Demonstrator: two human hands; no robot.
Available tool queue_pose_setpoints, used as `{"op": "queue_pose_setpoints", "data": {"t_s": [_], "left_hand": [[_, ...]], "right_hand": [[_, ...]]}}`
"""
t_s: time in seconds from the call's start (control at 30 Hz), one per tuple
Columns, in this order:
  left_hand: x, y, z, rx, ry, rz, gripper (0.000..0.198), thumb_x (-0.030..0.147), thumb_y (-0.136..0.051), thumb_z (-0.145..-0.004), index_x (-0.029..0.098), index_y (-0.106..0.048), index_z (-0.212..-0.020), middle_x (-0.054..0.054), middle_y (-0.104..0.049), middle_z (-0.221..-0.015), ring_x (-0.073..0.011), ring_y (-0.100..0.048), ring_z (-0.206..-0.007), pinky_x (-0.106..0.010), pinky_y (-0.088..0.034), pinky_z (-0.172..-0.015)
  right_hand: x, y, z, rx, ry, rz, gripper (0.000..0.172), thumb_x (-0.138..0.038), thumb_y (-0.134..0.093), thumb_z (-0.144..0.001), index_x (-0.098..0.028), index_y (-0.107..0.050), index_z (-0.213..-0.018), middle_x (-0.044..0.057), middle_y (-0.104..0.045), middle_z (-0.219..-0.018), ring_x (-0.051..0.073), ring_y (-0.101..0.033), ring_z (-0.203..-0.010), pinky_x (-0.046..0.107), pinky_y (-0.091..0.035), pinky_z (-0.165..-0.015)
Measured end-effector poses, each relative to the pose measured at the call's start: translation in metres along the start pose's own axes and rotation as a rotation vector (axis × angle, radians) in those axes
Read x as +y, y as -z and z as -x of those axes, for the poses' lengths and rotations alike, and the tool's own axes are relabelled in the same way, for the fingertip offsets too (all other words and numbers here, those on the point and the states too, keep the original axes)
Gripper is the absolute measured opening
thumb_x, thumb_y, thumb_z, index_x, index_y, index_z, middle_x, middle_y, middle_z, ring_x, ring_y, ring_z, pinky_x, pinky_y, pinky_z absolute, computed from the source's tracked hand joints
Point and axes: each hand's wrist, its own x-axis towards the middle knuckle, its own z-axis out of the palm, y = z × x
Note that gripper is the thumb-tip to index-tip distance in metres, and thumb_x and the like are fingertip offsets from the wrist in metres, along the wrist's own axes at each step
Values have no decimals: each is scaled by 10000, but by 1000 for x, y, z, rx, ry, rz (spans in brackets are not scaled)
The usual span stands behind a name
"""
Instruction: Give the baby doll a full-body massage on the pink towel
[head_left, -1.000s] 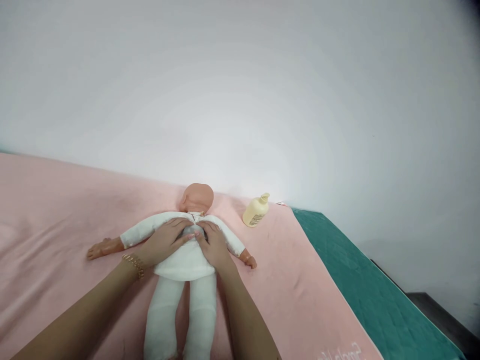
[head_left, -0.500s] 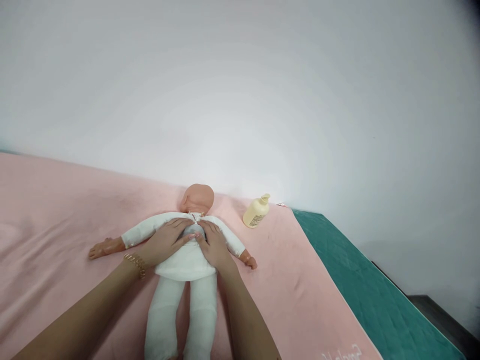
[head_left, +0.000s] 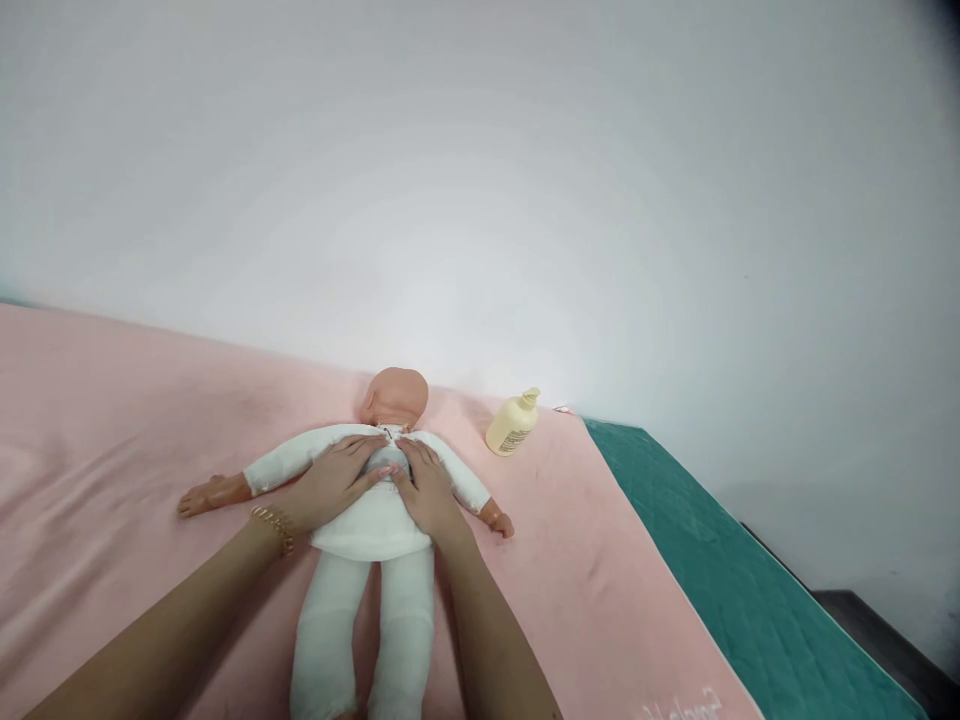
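A baby doll (head_left: 367, 525) with a white cloth body lies stretched out on a pink sheet (head_left: 592, 600), its arms spread and its bald head toward the wall. It seems to lie face down. My left hand (head_left: 334, 483) rests flat on the left of the doll's upper torso, fingers extended, a gold chain bracelet (head_left: 274, 528) on the wrist. On the right side of the torso lies my right hand (head_left: 427, 487), likewise flat with fingers out. The thumbs nearly meet at the middle, below a greyish patch (head_left: 388, 459) on the cloth. Neither hand grips anything.
A pale yellow pump bottle (head_left: 513, 424) stands on the sheet right of the doll's head. Behind rises a white wall (head_left: 480, 200). Along the right, a green mat (head_left: 720, 560) shows past the sheet's edge, with a dark object (head_left: 877, 630) beyond it.
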Motion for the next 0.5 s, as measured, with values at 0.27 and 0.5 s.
{"op": "queue_pose_setpoints", "data": {"t_s": [0.27,0.5], "left_hand": [[3,2,2,26,30,44,639,594,-374,-952,128,-504,-1368,-147,-565,-1402,-296,-498,-1312,-459,-387,-1117],[6,10,1,73,4,51,572,521,-374,-968,122,-498,-1359,-136,-579,-1376,-292,-517,-1272,-440,-396,-1097]], "right_hand": [[4,-2,3,35,32,-26,506,-443,-405,-1001,-140,-518,-1391,130,-518,-1460,275,-439,-1372,483,-324,-1172],[1,-1,5,72,11,-78,531,-484,-402,-996,-146,-531,-1384,131,-513,-1464,272,-435,-1380,487,-320,-1179]]}}
